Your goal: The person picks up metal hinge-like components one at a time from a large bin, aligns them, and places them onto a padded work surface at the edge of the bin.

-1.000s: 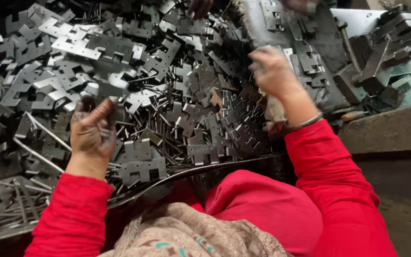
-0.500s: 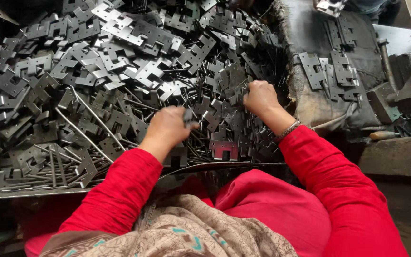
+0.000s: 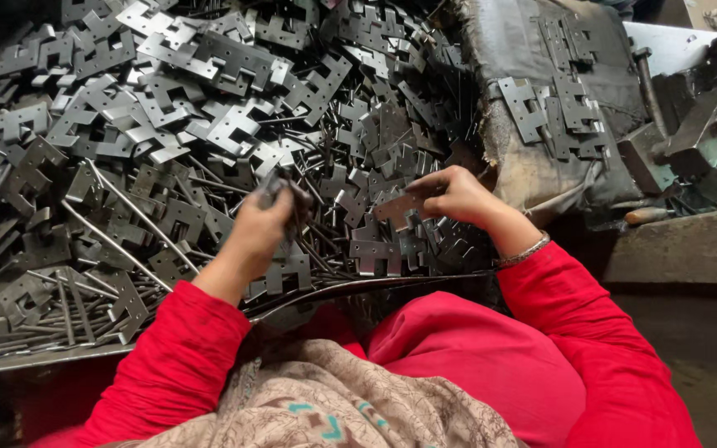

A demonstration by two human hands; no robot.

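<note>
Left hand (image 3: 260, 226): closed on a dark stamped metal hinge plate (image 3: 280, 189). Right hand (image 3: 458, 199): pinching a flat grey hinge leaf (image 3: 398, 207). Beneath: heaped grey metal hinge plates (image 3: 168, 108) and thin steel rods (image 3: 126, 228).

Hinge plates (image 3: 209, 124) — dull grey metal.

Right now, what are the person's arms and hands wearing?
Both arms wear long, bright red sleeves that end at the wrists. The hands are bare, with no gloves: the left hand has nothing on it, and the right hand has a thin silver bangle at its wrist. A patterned beige scarf lies below the arms.
</note>
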